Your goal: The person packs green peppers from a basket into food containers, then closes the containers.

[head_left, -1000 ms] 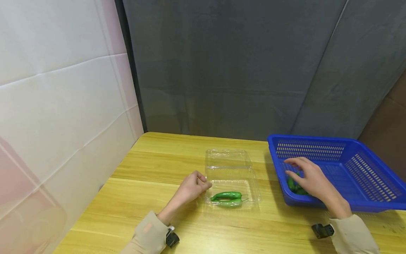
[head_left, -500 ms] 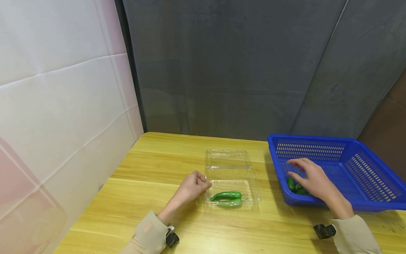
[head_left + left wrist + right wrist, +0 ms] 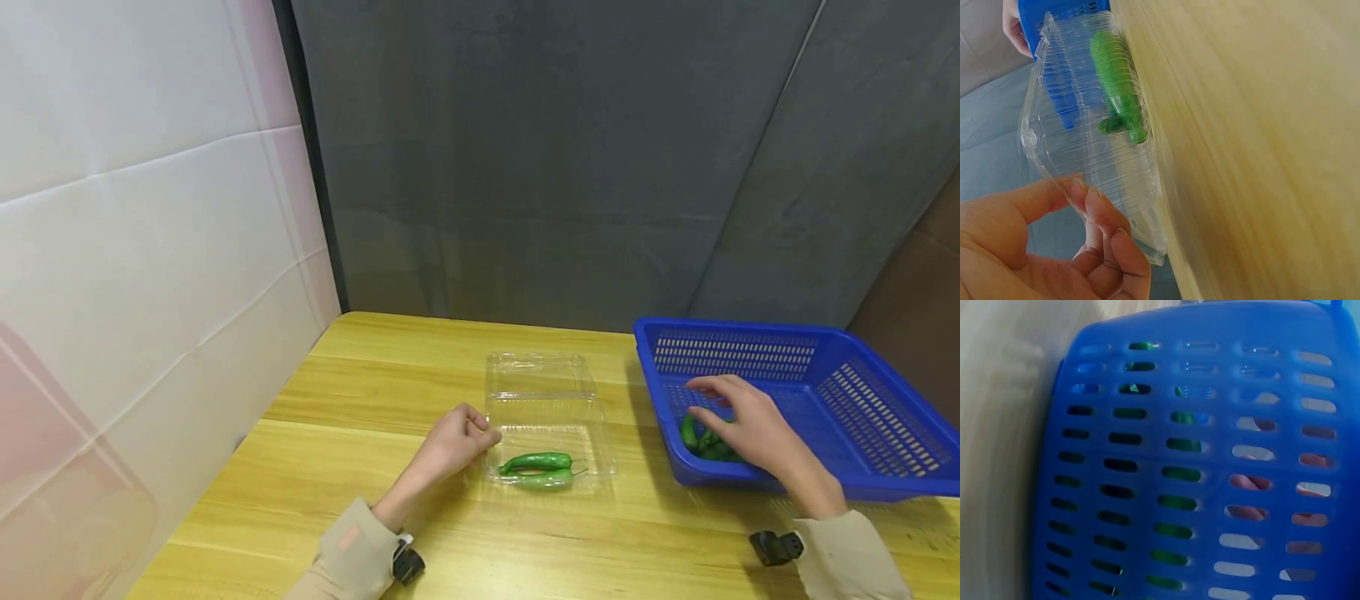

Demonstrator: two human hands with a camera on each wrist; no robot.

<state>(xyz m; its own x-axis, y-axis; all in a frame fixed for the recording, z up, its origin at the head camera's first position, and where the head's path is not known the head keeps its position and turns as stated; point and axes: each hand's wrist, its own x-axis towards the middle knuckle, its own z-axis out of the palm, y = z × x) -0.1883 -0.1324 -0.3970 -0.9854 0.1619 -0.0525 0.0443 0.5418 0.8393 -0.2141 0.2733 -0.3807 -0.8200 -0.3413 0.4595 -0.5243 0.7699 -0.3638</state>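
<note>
My left hand (image 3: 453, 442) pinches the left rim of a clear plastic clamshell container (image 3: 542, 415) between thumb and forefinger. The lid (image 3: 538, 375) lies folded back behind it. Two green chili peppers (image 3: 536, 461) lie side by side in its front half; in the left wrist view, the green peppers (image 3: 1116, 81) show through the ribbed wall. My right hand (image 3: 753, 425) hangs over the front left corner of the blue basket (image 3: 750, 323), thumb and fingers spread apart. Below it are several green peppers (image 3: 716, 452), partly hidden by the hand.
The basket's slotted wall (image 3: 1160, 456) fills most of the right wrist view, with green peppers behind the slots. A yellow wooden table (image 3: 420, 358) bears everything. A dark grey curtain (image 3: 510, 167) hangs behind; a white panel (image 3: 150, 233) borders the left.
My right hand has shifted slightly to the right inside the basket, uncovering more of the peppers. The left hand, the container and its two peppers have stayed in place.
</note>
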